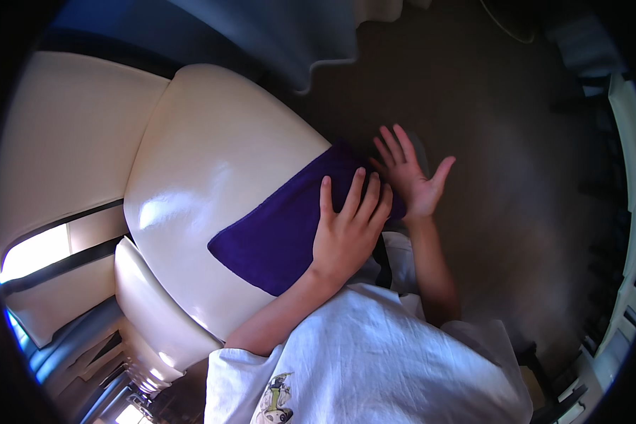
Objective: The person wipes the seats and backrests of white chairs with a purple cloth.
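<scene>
A dark purple cloth (275,238) lies spread over the edge of a glossy cream padded seat (233,132). My left hand (347,233) rests palm down on the cloth, fingers spread; its thumb is hidden. Just beyond the cloth's right end, my right hand (416,180) is held up with the palm facing me. Its thumb points out to the right, and nothing is in it. The left hand and forearm cover part of the cloth's near side.
A cream backrest (79,132) rises at the left, with further cream seating (153,312) below it. A pale curtain (307,37) hangs at the top. Dark floor (498,185) stretches to the right. More light-coloured furniture (623,222) curves along the right rim.
</scene>
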Demonstrator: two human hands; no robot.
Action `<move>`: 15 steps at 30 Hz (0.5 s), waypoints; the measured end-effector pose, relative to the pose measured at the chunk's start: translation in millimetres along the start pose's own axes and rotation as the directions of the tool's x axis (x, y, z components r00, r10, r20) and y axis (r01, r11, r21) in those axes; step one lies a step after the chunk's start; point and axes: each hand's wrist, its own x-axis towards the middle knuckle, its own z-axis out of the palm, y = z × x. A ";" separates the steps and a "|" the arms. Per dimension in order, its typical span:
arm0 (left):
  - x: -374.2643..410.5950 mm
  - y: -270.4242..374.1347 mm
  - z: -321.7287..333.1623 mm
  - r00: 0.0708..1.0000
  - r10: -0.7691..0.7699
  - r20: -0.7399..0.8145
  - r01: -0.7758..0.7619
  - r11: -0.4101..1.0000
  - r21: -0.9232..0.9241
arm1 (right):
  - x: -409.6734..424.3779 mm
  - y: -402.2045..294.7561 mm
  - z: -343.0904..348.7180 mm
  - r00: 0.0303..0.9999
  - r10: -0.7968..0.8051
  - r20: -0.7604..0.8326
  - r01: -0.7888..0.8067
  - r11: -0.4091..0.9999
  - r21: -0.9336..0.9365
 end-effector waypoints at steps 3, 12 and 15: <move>-25.9 -2.9 -3.8 0.993 -0.110 -0.040 0.109 0.994 -0.026 | -12.6 -8.9 -5.1 0.992 0.035 -0.121 -0.034 0.999 0.014; -295.2 -58.2 -9.7 0.941 -0.337 -0.036 0.339 0.935 0.102 | -17.7 -43.3 -27.2 0.995 -0.041 -0.092 0.029 0.991 -0.130; -382.5 -73.0 -14.9 0.906 -0.421 -0.054 0.424 0.897 0.125 | 14.0 -39.4 10.7 0.995 0.036 -0.094 -0.076 0.885 -0.459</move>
